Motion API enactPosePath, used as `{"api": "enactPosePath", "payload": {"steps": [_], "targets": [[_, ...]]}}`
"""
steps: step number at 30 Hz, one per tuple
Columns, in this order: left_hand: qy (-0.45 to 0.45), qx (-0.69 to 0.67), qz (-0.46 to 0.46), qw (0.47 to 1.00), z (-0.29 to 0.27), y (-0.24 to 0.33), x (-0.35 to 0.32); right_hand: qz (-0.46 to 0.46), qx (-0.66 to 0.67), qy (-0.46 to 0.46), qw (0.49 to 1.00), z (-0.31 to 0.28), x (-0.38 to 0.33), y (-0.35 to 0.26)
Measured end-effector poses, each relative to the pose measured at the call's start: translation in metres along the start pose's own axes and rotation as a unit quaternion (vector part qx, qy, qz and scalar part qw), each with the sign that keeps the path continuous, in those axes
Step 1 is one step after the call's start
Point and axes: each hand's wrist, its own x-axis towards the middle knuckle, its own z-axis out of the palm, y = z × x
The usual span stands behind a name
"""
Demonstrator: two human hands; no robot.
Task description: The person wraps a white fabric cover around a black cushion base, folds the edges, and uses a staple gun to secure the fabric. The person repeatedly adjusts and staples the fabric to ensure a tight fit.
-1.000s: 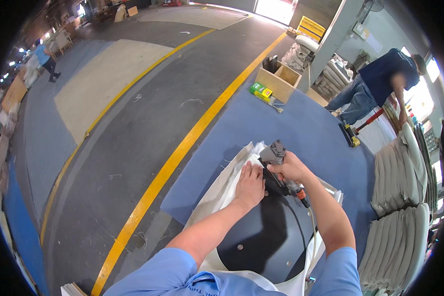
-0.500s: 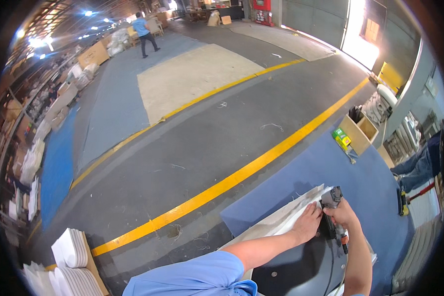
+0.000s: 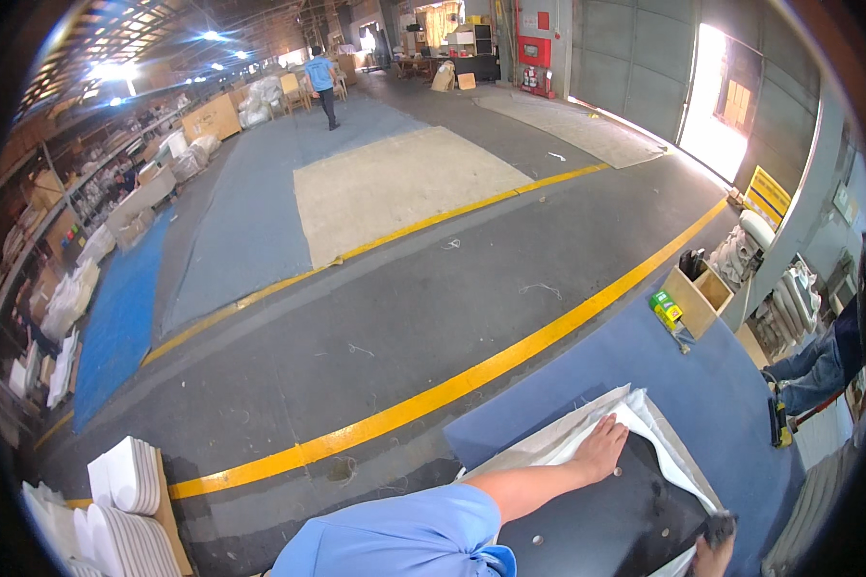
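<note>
A black panel (image 3: 587, 524) with a few round holes lies in front of me, white fabric (image 3: 652, 430) folded along its far and right edges. My left hand (image 3: 601, 449) rests on the far edge, its fingers stretched over the fabric and pressing on it. At the panel's near right corner, my right hand (image 3: 710, 558) is closed around a staple gun (image 3: 720, 527). Only the dark head of that tool shows clearly; the lower picture edge cuts off the rest.
The panel lies on a blue surface (image 3: 741, 404). Beyond it stand a green and yellow box (image 3: 666, 308) and a wooden box (image 3: 695, 296). White padded pieces (image 3: 130, 481) are stacked at lower left. A person (image 3: 321, 85) walks far off; another person's leg (image 3: 818, 370) shows at right.
My right hand has moved the staple gun from beside my left hand down to the near right corner. The view has tilted slightly. The distant person has walked on.
</note>
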Motion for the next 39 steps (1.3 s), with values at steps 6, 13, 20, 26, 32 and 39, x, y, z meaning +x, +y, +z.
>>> {"api": "enactPosePath", "payload": {"steps": [6,13,20,26,32,39], "targets": [[0.004,-0.008,0.012,1.000,-0.005,0.006,0.000,0.106,-0.457,0.202,0.860,-0.109,-0.094,0.102],[0.069,-0.150,0.046,0.985,0.008,0.036,0.022,0.006,-0.506,0.303,0.808,-0.149,-0.180,0.225],[0.084,0.072,0.129,0.985,0.004,0.002,0.015,0.126,-0.348,0.283,0.885,-0.055,-0.152,0.217],[0.010,0.062,0.130,0.990,0.002,0.036,0.016,0.027,-0.267,0.310,0.912,-0.072,-0.161,0.190],[-0.030,-0.058,0.224,0.972,0.013,0.115,0.055,0.004,-0.036,0.223,0.974,-0.010,-0.037,0.105],[-0.155,-0.011,0.264,0.952,0.063,0.217,0.087,0.074,-0.132,0.325,0.934,0.006,0.059,0.108]]}}
